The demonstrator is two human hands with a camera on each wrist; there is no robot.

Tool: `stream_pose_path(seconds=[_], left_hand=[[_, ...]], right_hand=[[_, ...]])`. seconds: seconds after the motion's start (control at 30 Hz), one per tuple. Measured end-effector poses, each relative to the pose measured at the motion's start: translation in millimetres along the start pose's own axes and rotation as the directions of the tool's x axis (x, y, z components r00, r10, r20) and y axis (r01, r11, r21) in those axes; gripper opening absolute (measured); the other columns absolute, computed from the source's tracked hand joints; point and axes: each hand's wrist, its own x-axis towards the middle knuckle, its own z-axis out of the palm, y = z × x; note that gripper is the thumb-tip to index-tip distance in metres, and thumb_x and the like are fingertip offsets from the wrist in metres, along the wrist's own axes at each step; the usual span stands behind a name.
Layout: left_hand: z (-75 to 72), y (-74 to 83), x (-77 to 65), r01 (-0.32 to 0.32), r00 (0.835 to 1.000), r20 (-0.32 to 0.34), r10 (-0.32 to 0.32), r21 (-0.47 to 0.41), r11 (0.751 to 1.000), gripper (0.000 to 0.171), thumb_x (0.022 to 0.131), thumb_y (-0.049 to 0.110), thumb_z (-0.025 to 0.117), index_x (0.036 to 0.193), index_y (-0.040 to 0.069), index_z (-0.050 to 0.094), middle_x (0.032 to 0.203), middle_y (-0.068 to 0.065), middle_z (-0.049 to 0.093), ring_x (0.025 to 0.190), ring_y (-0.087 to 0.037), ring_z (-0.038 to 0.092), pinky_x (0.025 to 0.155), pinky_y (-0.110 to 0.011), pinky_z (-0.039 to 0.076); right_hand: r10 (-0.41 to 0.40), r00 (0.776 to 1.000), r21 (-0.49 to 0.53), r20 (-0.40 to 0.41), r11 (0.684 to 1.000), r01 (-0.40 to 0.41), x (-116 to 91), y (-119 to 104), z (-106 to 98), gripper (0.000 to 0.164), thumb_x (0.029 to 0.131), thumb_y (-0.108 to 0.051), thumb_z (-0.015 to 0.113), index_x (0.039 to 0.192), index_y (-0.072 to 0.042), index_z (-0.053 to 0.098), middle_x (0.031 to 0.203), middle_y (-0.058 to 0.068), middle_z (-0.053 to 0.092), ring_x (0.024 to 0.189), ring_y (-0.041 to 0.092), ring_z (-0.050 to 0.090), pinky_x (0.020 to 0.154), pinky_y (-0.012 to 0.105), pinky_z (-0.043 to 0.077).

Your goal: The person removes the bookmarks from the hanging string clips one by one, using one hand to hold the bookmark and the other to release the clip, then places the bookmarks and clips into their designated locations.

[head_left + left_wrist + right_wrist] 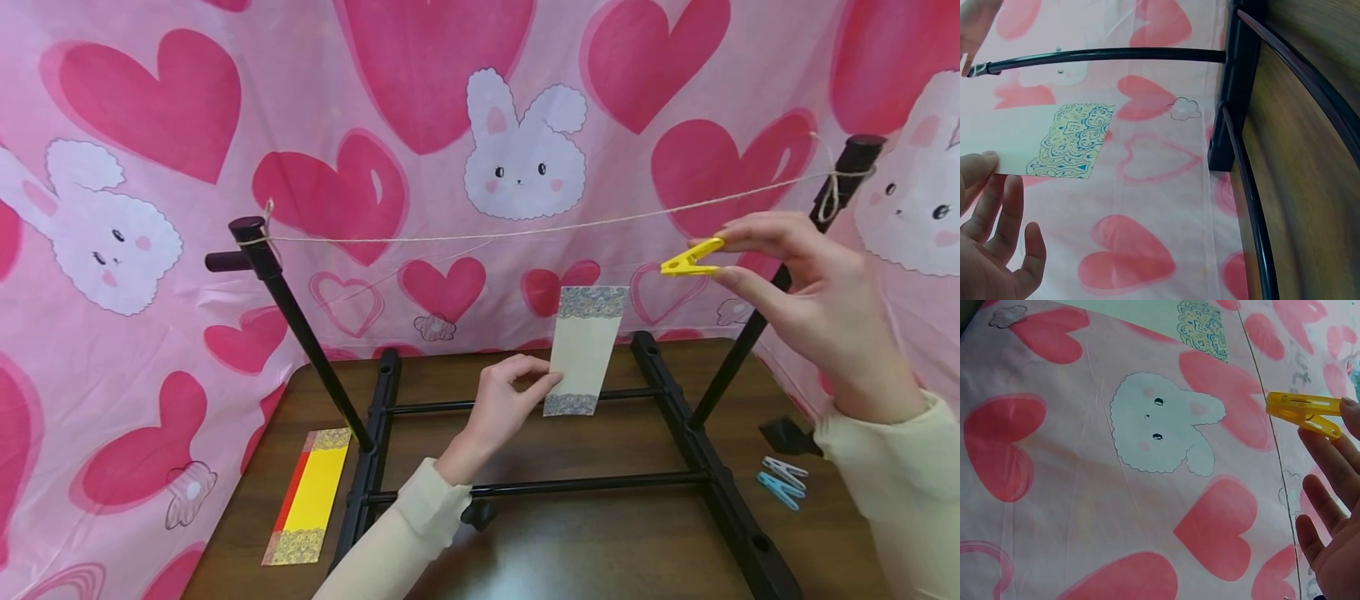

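My left hand [504, 406] pinches the left edge of a pale card [585, 346] with patterned bands at top and bottom, held upright below the string. In the left wrist view, thumb and fingers grip the card [1010, 134] near one patterned end. My right hand [817, 300] pinches the handle ends of a yellow clothespin [690, 258], off to the right of the card. The thin string [465, 237] runs between two black posts, above the card and apart from it. The right wrist view shows the clothespin [1304, 409] with its nose near the string.
A black frame [592, 483] with upright posts stands on the brown wooden table [600, 550]. At the left lies a yellow and red card [311, 500]. Two clothespins, blue [780, 490] and whitish [785, 472], lie at the right. Behind hangs a pink heart-and-bunny cloth [420, 192].
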Motion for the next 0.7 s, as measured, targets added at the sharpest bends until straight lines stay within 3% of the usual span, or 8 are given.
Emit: stream_pose_path(seconds=[0.2, 0.4, 0.7], left_hand=[[-2.6, -2.3, -3.3, 0.004, 1.000, -0.008, -0.004, 0.010, 1.000, 0.016, 0.093, 0.018, 0.080, 0.106, 0.009, 0.081, 0.101, -0.002, 0.078, 0.089, -0.013, 0.068, 0.080, -0.027, 0.059], [-6.5, -3.6, -7.5, 0.010, 1.000, -0.017, -0.010, 0.000, 1.000, 0.015, 0.092, 0.017, 0.081, 0.105, 0.009, 0.082, 0.099, -0.002, 0.078, 0.088, -0.016, 0.069, 0.080, -0.029, 0.060], [-12.1, -7.3, -11.2, 0.022, 1.000, -0.018, -0.022, -0.016, 1.000, 0.014, 0.092, 0.016, 0.082, 0.104, 0.009, 0.082, 0.099, -0.003, 0.078, 0.089, -0.018, 0.070, 0.081, -0.034, 0.061]], right_hand=[[-0.004, 1.000, 0.004, 0.024, 1.000, 0.003, -1.3, 1.5, 0.1, 0.045, 0.085, 0.014, 0.077, 0.127, 0.002, 0.068, 0.127, -0.008, 0.062, 0.121, 0.012, 0.052, 0.093, 0.005, 0.045], [-0.010, 1.000, 0.026, 0.022, 1.000, 0.010, -4.4, 4.8, 1.6, 0.044, 0.085, 0.015, 0.076, 0.126, 0.005, 0.067, 0.126, -0.007, 0.063, 0.119, 0.013, 0.053, 0.090, 0.006, 0.046], [-0.033, 0.999, 0.070, -0.001, 0.997, 0.033, -6.8, 11.1, 5.4, 0.053, 0.087, 0.013, 0.074, 0.138, 0.000, 0.064, 0.129, -0.004, 0.066, 0.121, 0.012, 0.055, 0.090, 0.007, 0.048]])
